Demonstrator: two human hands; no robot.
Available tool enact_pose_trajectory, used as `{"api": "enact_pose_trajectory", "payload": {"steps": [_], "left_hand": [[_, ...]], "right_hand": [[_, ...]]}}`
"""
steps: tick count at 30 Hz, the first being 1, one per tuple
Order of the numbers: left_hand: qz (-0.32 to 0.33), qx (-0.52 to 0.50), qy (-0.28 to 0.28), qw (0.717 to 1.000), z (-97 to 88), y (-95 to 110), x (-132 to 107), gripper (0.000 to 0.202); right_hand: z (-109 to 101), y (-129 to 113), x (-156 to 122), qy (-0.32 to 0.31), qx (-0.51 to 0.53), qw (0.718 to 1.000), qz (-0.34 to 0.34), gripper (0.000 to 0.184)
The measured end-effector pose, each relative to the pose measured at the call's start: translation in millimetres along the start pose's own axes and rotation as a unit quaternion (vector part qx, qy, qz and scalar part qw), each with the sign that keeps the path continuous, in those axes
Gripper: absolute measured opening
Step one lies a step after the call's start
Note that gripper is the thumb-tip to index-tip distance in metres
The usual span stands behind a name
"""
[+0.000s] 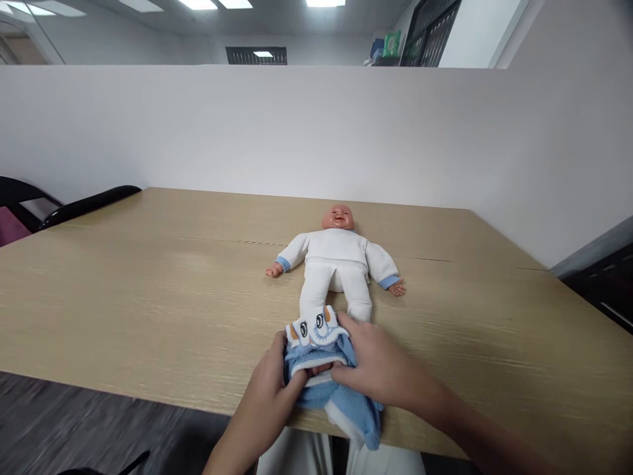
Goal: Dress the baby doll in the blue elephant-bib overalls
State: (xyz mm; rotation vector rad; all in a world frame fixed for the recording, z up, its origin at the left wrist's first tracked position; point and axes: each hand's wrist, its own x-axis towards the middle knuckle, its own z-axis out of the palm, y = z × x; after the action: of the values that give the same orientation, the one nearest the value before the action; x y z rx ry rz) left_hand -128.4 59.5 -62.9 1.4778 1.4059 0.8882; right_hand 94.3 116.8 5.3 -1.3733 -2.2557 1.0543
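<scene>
A black chair (93, 203) stands beside the wooden table (148, 297)

The feet of the doll (339, 249) are hidden behind the cloth (316, 355); whether inside it, I cannot tell. Fingers of the left hand (273, 377) and right hand (372, 356) partly disappear into its folds. The left edge cuts the chair (96, 202) and counter (163, 297). The floor (74, 406) is blurred; the green packet's (392, 44) print is unreadable.

No readable text, label, brand, number or sign shows anywhere here
</scene>
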Motion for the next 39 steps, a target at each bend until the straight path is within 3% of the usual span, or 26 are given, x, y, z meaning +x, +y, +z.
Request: {"api": "enact_pose_trajectory", "payload": {"steps": [5,12,17,23,29,32,35,37,39], "left_hand": [[0.022,-0.064,0.033,0.997,0.9,-3.3,0.0,0.047],[0.047,-0.097,0.037,0.994,-4.5,9.8,7.0,0.021],[0.054,-0.129,0.032,0.99,-6.9,6.9,17.2,0.023],[0.055,-0.133,0.034,0.989,-10.8,9.7,27.4,0.025],[0.081,-0.101,-0.013,0.992,-26.3,14.8,51.2,0.022],[0.104,-0.059,-0.054,0.991,-36.5,21.9,64.0,0.019],[0.129,0.005,-0.079,0.988,-46.3,32.0,71.2,0.02],[0.148,0.048,-0.082,0.984,-51.8,37.4,73.6,0.035],[0.167,0.079,-0.086,0.979,-55.1,40.7,75.8,0.062]], "right_hand": [[-1.5,2.2,-1.2,0.026,0.054,0.998,0.002,0.039],[-6.3,12.0,8.7,0.04,0.093,0.994,-0.029,0.031],[-5.8,23.2,20.2,0.021,0.161,0.985,-0.061,0.054],[-17.3,39.1,32.2,0.022,0.076,0.99,-0.118,0.025],[-23.4,53.6,41.1,0.017,0.125,0.979,-0.159,0.049],[-20.4,65.5,40.2,0.026,0.184,0.972,-0.145,0.061],[-16.4,87.7,37.8,0.07,0.285,0.951,-0.1,0.051],[-14.8,103.4,36.3,0.081,0.376,0.922,-0.048,0.047],[-14.2,114.2,35.1,0.085,0.457,0.885,0.016,0.049]]}}
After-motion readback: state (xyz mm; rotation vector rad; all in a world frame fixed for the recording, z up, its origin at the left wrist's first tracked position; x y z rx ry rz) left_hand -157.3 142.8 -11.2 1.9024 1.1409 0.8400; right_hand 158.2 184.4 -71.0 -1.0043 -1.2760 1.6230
